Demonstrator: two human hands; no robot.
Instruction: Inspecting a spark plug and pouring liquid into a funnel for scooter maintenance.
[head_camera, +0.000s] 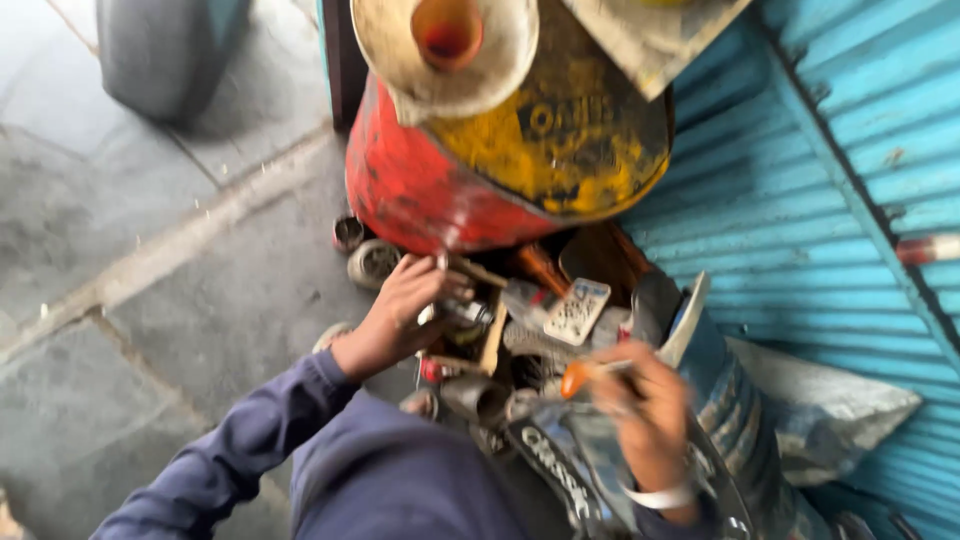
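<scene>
My left hand (398, 308) reaches into a small wooden box of metal parts (478, 335) on the floor, its fingers closed around small metal pieces at the box's far edge. My right hand (648, 418), with a pale band on the wrist, grips a tool with an orange handle (578, 378) whose shaft points right. Both arms wear dark blue sleeves. The picture is blurred by motion, so what the left fingers pinch is unclear.
A red and yellow drum (520, 160) with a pale funnel (445, 45) on top stands just behind the box. Blue corrugated sheeting (830, 180) lies at right, a grey sack (830, 410) below it. Round metal caps (372, 262) sit by the drum. Grey paving (150, 270) spreads left.
</scene>
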